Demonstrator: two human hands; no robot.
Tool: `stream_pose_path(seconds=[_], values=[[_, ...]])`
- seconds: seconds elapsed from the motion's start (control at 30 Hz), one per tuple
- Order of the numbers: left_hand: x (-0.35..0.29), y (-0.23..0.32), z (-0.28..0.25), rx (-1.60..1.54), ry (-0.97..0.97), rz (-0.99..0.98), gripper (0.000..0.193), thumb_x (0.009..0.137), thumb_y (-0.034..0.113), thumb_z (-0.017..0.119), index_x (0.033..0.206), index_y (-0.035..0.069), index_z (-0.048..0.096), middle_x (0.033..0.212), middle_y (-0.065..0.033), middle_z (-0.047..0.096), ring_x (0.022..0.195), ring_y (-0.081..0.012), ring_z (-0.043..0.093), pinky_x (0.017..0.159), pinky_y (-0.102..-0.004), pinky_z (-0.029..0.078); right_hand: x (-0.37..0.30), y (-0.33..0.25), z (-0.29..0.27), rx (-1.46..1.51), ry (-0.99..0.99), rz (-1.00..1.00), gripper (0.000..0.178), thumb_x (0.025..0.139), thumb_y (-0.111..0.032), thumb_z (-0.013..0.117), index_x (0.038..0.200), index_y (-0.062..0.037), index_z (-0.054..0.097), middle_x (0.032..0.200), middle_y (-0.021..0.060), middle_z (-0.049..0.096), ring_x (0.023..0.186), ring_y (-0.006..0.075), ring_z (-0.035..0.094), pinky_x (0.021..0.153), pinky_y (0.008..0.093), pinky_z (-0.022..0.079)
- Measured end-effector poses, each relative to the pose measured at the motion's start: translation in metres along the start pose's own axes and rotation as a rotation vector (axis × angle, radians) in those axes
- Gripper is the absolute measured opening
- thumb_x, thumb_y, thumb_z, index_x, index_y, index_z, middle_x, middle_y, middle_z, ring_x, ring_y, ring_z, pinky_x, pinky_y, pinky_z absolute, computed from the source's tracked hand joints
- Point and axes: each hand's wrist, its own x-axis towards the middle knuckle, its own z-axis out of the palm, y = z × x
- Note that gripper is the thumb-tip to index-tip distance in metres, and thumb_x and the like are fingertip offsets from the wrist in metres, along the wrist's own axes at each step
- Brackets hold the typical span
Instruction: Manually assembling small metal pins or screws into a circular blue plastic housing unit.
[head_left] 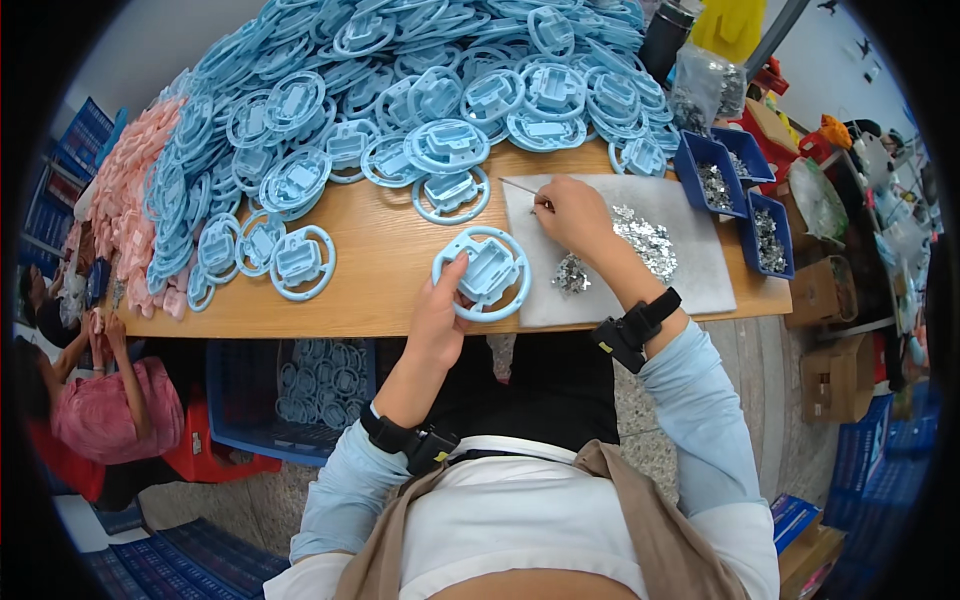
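Observation:
My left hand [440, 310] is closed on the rim of a light-blue plastic ring-shaped part [487, 262], which has a rectangular recess in its middle. It is held over the table's front edge, beside the white foam mat [695, 215]. My right hand [577, 215] is above the mat, fingers pinched round a thin slender tool [518, 187] that points left. Most of the tool is hidden by the fingers, so its exact kind is unclear. Small shiny metal pieces [645, 240] lie spread on the mat under my right forearm, with a smaller heap [570, 275] nearer me.
A tall pile of the same blue parts [420, 90] covers the back of the wooden table [380, 270]; pink parts [135, 190] lie at its left. Blue bins [712, 180] of metal pieces stand right. A blue crate [240, 385] sits below, near a seated person [115, 405].

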Motion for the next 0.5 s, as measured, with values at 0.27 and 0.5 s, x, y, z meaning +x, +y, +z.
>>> stream_pose_path(seconds=[0.27,0.5], values=[[0.004,-0.009,0.002,0.005,-0.025,0.066,0.026,0.086,0.017,0.058,0.107,0.005,0.05,0.097,-0.0061,0.057,0.086,-0.0131,0.059,0.073,-0.0273,0.052,-0.002,0.004,0.003,-0.072,0.011,-0.072,0.011,0.074,-0.015,0.059,0.076,-0.005,0.063,0.081,0.0098,0.058,0.074,0.0292,0.058,0.065,0.0373,0.046],[0.002,-0.011,0.0,-0.027,-0.03,0.049,0.027,0.087,0.016,0.056,0.11,0.004,0.048,0.098,-0.0056,0.057,0.087,-0.013,0.059,0.074,-0.0274,0.052,-0.017,-0.018,-0.016,0.335,0.032,-0.067,0.012,0.07,-0.013,0.066,0.076,-0.0033,0.063,0.063,0.005,0.054,0.052,0.0154,0.049,0.049,0.029,0.038]])
